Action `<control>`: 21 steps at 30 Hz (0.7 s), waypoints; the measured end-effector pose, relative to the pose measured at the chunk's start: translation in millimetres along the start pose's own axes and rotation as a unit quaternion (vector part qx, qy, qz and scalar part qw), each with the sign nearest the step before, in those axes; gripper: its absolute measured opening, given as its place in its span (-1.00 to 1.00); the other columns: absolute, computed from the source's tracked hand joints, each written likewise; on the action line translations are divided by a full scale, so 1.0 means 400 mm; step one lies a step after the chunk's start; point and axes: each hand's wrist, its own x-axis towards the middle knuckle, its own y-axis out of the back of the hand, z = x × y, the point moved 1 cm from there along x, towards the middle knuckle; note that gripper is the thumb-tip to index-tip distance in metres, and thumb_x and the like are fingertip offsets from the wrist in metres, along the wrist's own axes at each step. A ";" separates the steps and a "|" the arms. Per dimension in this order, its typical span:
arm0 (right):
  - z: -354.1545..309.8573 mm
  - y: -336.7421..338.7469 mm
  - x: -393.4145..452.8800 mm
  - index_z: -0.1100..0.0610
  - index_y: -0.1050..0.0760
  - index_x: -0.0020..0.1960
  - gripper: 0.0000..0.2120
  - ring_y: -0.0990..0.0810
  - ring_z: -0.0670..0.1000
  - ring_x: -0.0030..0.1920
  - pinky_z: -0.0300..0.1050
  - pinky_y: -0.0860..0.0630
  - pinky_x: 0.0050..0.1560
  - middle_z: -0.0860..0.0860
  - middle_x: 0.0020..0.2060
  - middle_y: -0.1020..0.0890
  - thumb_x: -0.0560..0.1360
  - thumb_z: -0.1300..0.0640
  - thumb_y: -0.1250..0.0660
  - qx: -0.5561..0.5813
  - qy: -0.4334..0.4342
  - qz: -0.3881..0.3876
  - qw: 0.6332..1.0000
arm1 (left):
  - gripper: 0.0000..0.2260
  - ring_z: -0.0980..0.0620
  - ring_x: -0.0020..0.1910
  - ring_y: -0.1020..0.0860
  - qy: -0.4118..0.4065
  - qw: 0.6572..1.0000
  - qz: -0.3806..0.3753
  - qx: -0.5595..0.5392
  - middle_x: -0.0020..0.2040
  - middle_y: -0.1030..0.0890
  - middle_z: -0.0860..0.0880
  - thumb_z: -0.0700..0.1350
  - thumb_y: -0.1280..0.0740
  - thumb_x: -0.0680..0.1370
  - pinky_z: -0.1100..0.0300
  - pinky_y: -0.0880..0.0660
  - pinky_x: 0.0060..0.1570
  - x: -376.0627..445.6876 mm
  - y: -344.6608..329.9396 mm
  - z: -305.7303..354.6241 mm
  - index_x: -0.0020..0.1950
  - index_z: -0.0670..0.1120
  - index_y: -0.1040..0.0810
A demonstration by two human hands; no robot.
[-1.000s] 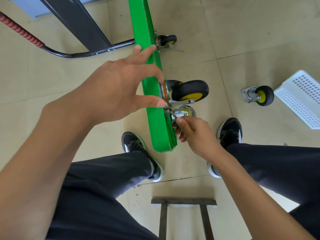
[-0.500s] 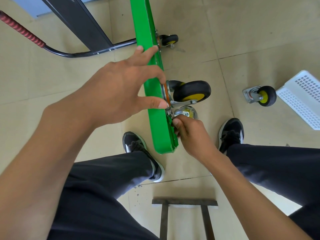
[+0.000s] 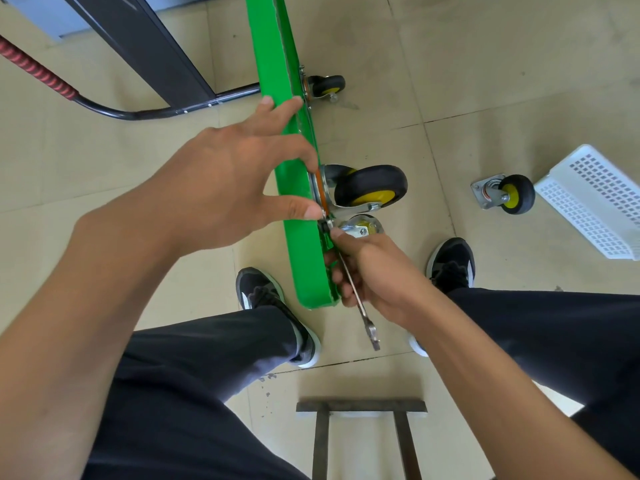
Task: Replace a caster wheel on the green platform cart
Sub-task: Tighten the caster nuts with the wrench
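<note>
Nearest, the right hand (image 3: 374, 271) grips a combination wrench (image 3: 356, 292), its head set at the mounting plate of the caster wheel (image 3: 370, 185) on the green platform cart (image 3: 294, 188), which stands on edge on the floor between the person's shoes. The left hand (image 3: 228, 181) spreads over the deck's top edge, thumb pressing at the plate. Farther right, a loose caster (image 3: 509, 197) lies beside a white basket (image 3: 588, 199)
</note>
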 end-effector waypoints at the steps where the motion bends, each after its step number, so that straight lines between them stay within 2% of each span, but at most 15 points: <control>1: 0.010 0.005 -0.002 0.22 -0.53 -0.13 -0.63 -0.39 -0.01 -0.51 -0.19 -0.36 -0.49 0.05 -0.46 -0.49 0.67 -0.04 -0.21 0.007 0.001 -0.003 1.000 | -0.43 -0.01 0.61 -0.03 0.001 1.000 -0.002 0.000 0.64 -0.01 0.06 0.43 -0.15 0.35 -0.10 -0.27 0.39 0.000 0.000 0.001 0.25 0.20 -0.48; 3: 0.028 0.024 -0.004 0.23 -0.57 -0.10 -0.65 -0.38 0.00 -0.48 -0.17 -0.34 -0.47 0.05 -0.42 -0.51 0.67 -0.02 -0.23 -0.012 0.018 0.004 1.000 | -0.43 0.00 0.61 -0.03 0.003 1.000 -0.005 0.001 0.64 0.00 0.07 0.44 -0.14 0.35 -0.09 -0.26 0.40 -0.001 0.000 0.001 0.26 0.21 -0.47; 6: 0.047 0.063 0.004 0.17 -0.65 -0.05 -0.68 -0.39 0.00 -0.43 -0.07 -0.36 -0.35 0.04 -0.36 -0.55 0.65 -0.02 -0.25 -0.126 0.069 0.063 0.988 | -0.42 0.00 0.61 -0.03 0.001 1.000 -0.003 0.001 0.64 0.00 0.08 0.44 -0.12 0.34 -0.09 -0.26 0.41 -0.001 0.000 0.001 0.25 0.22 -0.47; 8: 0.060 0.084 0.018 0.15 -0.66 -0.07 -0.70 -0.39 -0.02 -0.44 -0.02 -0.35 -0.29 0.02 -0.35 -0.57 0.64 -0.02 -0.27 -0.149 0.105 0.092 0.979 | -0.42 0.00 0.61 -0.03 -0.001 1.000 -0.001 -0.003 0.64 -0.01 0.08 0.44 -0.12 0.33 -0.10 -0.26 0.41 -0.001 0.001 0.002 0.25 0.21 -0.48; 11: 0.074 0.099 0.028 0.09 -0.65 -0.07 -0.74 -0.42 -0.14 -0.42 -0.05 -0.35 -0.22 -0.02 -0.33 -0.60 0.64 -0.01 -0.26 -0.201 0.164 0.111 0.959 | -0.42 0.00 0.61 -0.02 0.000 1.000 -0.001 -0.005 0.64 -0.01 0.08 0.44 -0.12 0.33 -0.09 -0.26 0.40 -0.002 0.002 0.002 0.24 0.21 -0.48; 13: 0.082 0.097 0.029 0.08 -0.63 0.04 -0.79 -0.48 -0.18 -0.40 -0.07 -0.39 -0.21 0.00 -0.28 -0.62 0.65 0.02 -0.26 -0.234 0.191 0.114 0.946 | -0.42 0.01 0.61 -0.02 0.002 1.000 -0.003 -0.004 0.64 -0.01 0.07 0.44 -0.13 0.34 -0.09 -0.26 0.41 -0.001 0.002 0.001 0.25 0.21 -0.48; 15: 0.089 0.090 0.029 0.09 -0.57 0.14 -0.82 -0.54 -0.21 -0.38 -0.08 -0.42 -0.23 0.02 -0.23 -0.64 0.65 0.04 -0.27 -0.218 0.200 0.111 0.949 | -0.43 0.01 0.61 -0.02 0.002 1.000 -0.002 -0.003 0.64 0.00 0.07 0.43 -0.14 0.34 -0.10 -0.25 0.42 0.000 0.001 0.002 0.25 0.21 -0.48; 21: 0.112 0.087 0.042 0.13 -0.60 0.13 -0.83 -0.56 -0.22 -0.31 -0.19 -0.42 -0.18 -0.03 -0.17 -0.65 0.64 0.08 -0.28 -0.180 0.226 0.098 0.952 | -0.42 -0.01 0.61 -0.05 -0.001 1.000 0.006 -0.006 0.64 -0.03 0.06 0.44 -0.14 0.34 -0.12 -0.27 0.42 -0.001 -0.001 0.000 0.25 0.20 -0.49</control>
